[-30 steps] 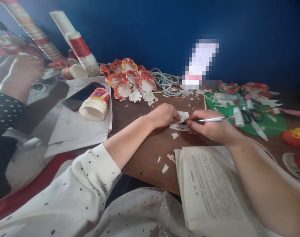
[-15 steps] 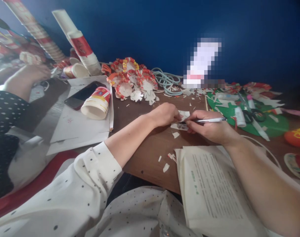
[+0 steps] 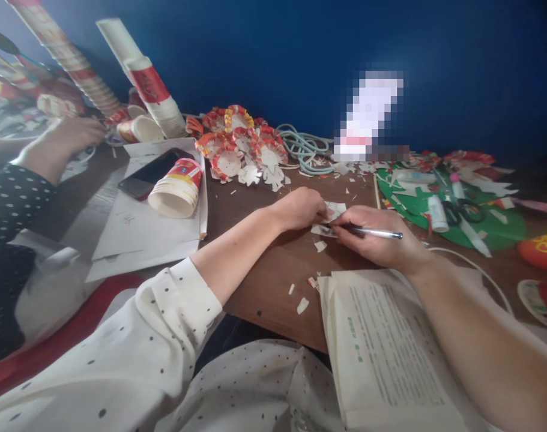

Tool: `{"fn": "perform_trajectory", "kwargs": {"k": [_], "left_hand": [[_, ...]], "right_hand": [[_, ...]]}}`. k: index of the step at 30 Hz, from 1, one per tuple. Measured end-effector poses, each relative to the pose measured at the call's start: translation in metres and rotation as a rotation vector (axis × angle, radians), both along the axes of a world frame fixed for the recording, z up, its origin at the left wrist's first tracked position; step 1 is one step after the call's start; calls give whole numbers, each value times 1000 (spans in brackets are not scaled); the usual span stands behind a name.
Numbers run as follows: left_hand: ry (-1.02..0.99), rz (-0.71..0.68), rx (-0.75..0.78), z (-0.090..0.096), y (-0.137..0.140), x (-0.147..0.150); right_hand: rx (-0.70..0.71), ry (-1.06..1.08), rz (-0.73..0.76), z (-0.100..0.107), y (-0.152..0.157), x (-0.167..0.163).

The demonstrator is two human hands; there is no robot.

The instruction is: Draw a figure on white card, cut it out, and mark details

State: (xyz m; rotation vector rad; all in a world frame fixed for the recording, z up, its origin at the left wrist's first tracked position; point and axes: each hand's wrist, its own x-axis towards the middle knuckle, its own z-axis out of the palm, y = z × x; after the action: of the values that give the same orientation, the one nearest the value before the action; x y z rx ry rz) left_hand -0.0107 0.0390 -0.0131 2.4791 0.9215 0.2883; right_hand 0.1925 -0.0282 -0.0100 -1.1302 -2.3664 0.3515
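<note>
A small white paper piece [image 3: 335, 208] with dark marks lies on the brown table beneath my fingertips. My left hand [image 3: 302, 207] is closed, its fingers curled down onto the left side of that piece. From the other side, my right hand [image 3: 376, 237] grips a pen [image 3: 374, 231], silver and white at its back end. The pen's tip is hidden among the fingers, over the paper. Just below lies a torn white scrap [image 3: 320, 246].
A printed booklet [image 3: 390, 348] lies under my right forearm. To the left are paper cups [image 3: 174, 195], a phone [image 3: 154, 174] and a co-worker's hand [image 3: 70, 139]. Cut-paper flowers [image 3: 241, 144] pile up behind. Scissors [image 3: 466, 211] and a glue stick [image 3: 438, 213] lie on a green disc [image 3: 502, 231].
My right hand has shifted slightly left and lower, its fingers closer to my left hand. The pen's back end has dropped and moved left. My left hand stays put.
</note>
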Motion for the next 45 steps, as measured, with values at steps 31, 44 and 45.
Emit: {"fn": "perform_trajectory", "kwargs": {"k": [31, 44, 45], "left_hand": [[15, -24, 55, -2, -3, -2], [296, 241, 269, 39, -121, 22], [303, 215, 259, 36, -129, 28]], "right_hand": [[78, 99, -233, -26, 9, 7], [90, 11, -199, -20, 6, 5], [87, 13, -195, -20, 7, 5]]}}
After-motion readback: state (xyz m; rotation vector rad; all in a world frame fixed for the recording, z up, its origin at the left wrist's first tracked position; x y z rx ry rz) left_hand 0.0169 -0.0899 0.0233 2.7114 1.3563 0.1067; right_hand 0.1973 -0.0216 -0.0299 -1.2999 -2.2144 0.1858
